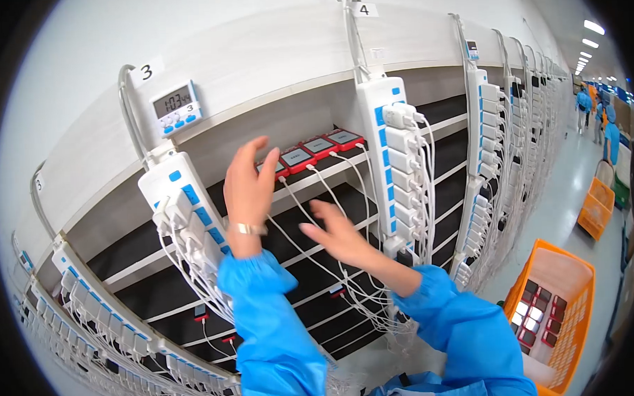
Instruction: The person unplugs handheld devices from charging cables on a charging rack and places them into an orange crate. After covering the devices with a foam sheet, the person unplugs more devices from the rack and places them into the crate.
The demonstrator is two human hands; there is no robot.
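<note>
Red devices (298, 157) on the upper shelf (333, 171) have white cables (310, 167) already plugged in, others (537, 307) lie uncabled in the near right crate (578, 325), and the left hand (250, 178) and right hand (336, 232) are spread, holding nothing.

Room above red devices (320, 147); white cables (388, 322) hang across lower shelves (314, 315).

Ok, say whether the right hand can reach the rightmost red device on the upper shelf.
Probably yes: the right hand looks empty and nothing covers the red device, though a white plug sits at its front edge.
</note>
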